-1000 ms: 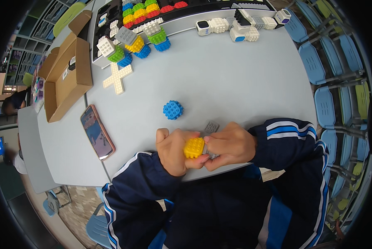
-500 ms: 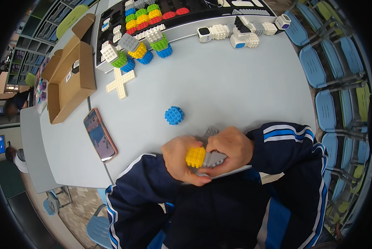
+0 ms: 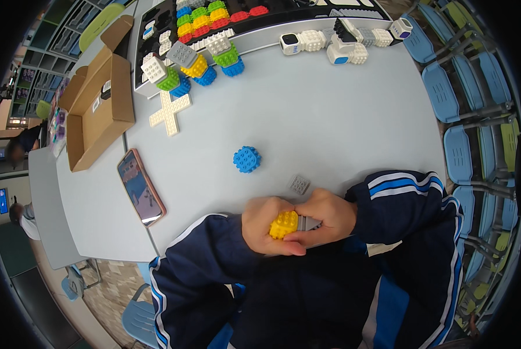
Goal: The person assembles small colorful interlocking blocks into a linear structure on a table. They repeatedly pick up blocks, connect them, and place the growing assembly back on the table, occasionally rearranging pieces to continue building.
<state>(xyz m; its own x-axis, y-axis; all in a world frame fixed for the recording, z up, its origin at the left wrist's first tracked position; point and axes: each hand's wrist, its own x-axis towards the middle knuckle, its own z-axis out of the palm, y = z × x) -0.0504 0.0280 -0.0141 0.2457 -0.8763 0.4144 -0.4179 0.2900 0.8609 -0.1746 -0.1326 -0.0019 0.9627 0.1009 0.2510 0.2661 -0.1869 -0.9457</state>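
Close to the table's near edge, my two hands are together around a pair of studded building blocks. My left hand [image 3: 261,228] is closed on the yellow block [image 3: 284,225], while my right hand [image 3: 332,217] grips the grey block [image 3: 309,223] that meets its right side. Fingers cover much of both blocks, so how firmly they join cannot be seen. Just beyond my hands lies a small flat grey studded piece [image 3: 299,184]. Farther off and to the left, a round blue studded block [image 3: 247,159] rests on the table.
Three stacked block builds [image 3: 195,65] stand by a black parts tray [image 3: 260,24] at the back. White modules [image 3: 342,43] lie back right. A cream cross-shaped plate [image 3: 168,113], a phone [image 3: 141,189] and an open cardboard box [image 3: 100,107] are on the left. Blue chairs [image 3: 441,87] line the right.
Both hands have shifted slightly right and drawn closer together around the yellow and grey blocks. The small grey piece beyond them now shows more fully.
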